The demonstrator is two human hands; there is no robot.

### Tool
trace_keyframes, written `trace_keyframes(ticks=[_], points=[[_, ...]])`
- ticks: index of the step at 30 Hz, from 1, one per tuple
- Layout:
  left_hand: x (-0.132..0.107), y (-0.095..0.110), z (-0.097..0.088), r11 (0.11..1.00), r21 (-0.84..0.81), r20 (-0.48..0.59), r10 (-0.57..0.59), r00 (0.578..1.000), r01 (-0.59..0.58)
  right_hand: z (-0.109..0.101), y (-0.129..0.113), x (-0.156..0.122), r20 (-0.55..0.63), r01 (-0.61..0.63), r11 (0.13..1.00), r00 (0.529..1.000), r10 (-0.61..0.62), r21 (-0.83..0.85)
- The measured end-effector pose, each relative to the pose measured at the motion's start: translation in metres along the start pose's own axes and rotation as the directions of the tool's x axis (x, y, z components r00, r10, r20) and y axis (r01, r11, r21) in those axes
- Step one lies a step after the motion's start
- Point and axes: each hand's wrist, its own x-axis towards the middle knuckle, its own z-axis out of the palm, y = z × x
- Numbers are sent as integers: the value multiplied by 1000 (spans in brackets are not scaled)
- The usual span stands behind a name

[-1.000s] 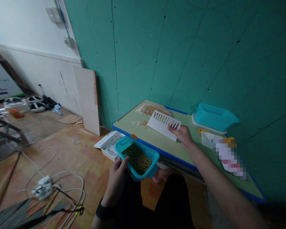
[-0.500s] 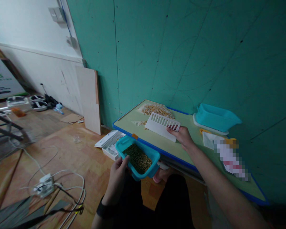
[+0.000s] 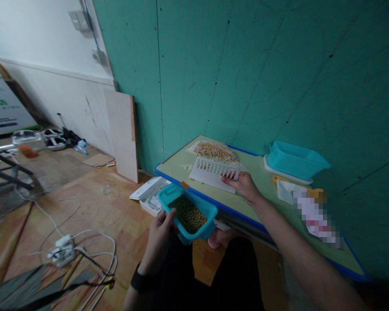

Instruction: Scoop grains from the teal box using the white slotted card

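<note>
On my feed the left hand is closed around the near end of a rectangular teal plastic tub, with the thumb hooked over its rim. The tub is filled with small round green beans and is held in the air just in front of and slightly below the blue front edge of the pale green table, above the person's lap. The right hand reaches out over the tabletop and pinches the right end of a flat white plastic scraper with a row of slots. It lies on the table with its slotted edge turned toward a heap of yellow beans just beyond it. At the far right of the table a second teal tub stands on a white tray, well apart from both hands. Down on the wooden floor I see an open white box beside the table, and a white power strip among loose cables.
</note>
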Motion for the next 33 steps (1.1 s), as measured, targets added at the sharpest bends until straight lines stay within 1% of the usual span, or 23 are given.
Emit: trace_keyframes(ticks=[3, 6, 7, 9, 12, 15, 18, 22, 28, 33], points=[[-1, 2, 0, 1000, -12, 43, -3, 999, 3, 0, -4, -14, 42, -7, 1000, 999, 8, -20], [-3, 5, 1, 1000, -10, 29, -11, 1000, 12, -7, -5, -24, 53, -3, 999, 999, 5, -48], [-4, 6, 2, 1000, -4, 21, -12, 1000, 12, -10, -4, -24, 29, 3, 999, 1000, -1, -53], [-5, 8, 3, 1000, 9, 14, -7, 1000, 7, -20, -1, -18, -61, 19, 998, 998, -23, -54], [-4, 6, 3, 1000, -2, 33, -9, 999, 10, -35, 7, 2, -212, 23, 998, 977, -36, -64], [-3, 2, 2, 999, -45, 53, -19, 998, 21, -44, 16, 21, -268, -18, 995, 963, -9, -97], [-2, -1, 1, 998, -56, 55, -31, 998, 34, -46, 22, 29, -265, -38, 992, 964, 5, -121], [-2, -3, -1, 997, -50, 57, -47, 997, 50, -43, 25, 29, -253, -49, 995, 967, 24, -92], [-4, -6, 0, 999, -39, 23, -27, 999, 28, -41, 24, 25, -218, -47, 997, 975, 34, -55], [-11, -5, 3, 1000, -28, 18, -3, 1000, 3, -39, 21, 22, -188, -43, 998, 982, 34, -46]])
